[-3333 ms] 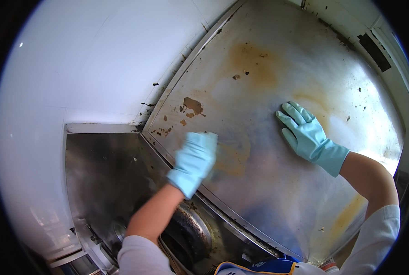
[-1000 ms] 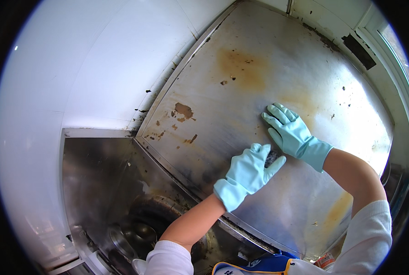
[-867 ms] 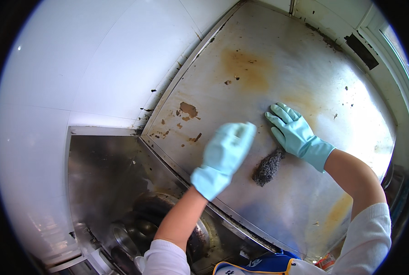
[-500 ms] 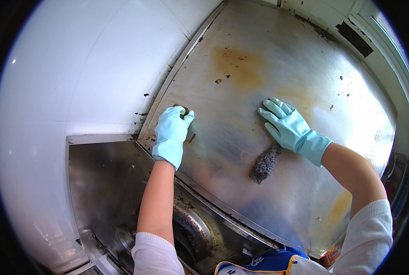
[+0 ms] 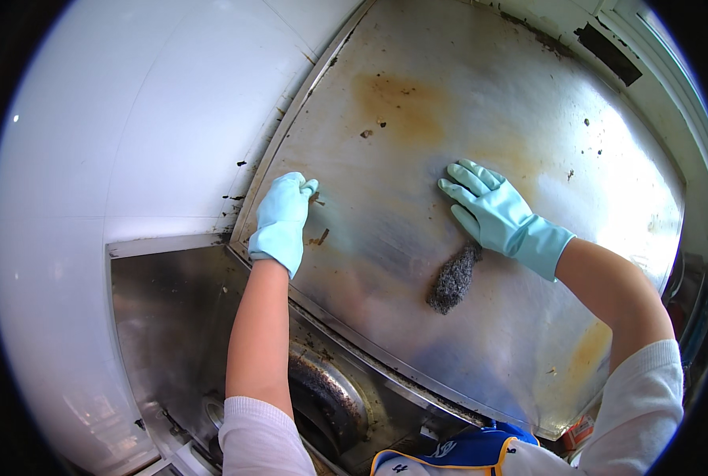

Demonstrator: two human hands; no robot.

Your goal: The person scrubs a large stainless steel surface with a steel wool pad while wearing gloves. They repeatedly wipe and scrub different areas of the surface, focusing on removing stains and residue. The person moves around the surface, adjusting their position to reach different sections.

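Observation:
My left hand point(image 5: 281, 210), in a pale mint rubber glove, is closed at the left edge of the stained stainless steel panel point(image 5: 370, 238). Its fingertips are curled together; what they hold, if anything, is hidden. Brown flakes of grime point(image 5: 320, 237) lie close to its fingers and wrist. My right hand point(image 5: 489, 202), gloved alike, rests flat on the panel with its fingers stretched out and the thumb apart. Just below that hand lies a dark grey steel wool scrubber point(image 5: 453, 279), its upper end close to the glove.
White wall panels point(image 5: 76, 159) stand along the left, with grime at the seam. Below the panel's near edge is a recess with a round, rusty metal part point(image 5: 330, 381). A window frame point(image 5: 663, 71) runs along the upper right. Brown stains point(image 5: 405, 107) mark the panel.
My left hand has shifted slightly left and up, its fingers curled tighter, and the dark brown piece at its fingertips is less visible. My right hand stays flat on the panel.

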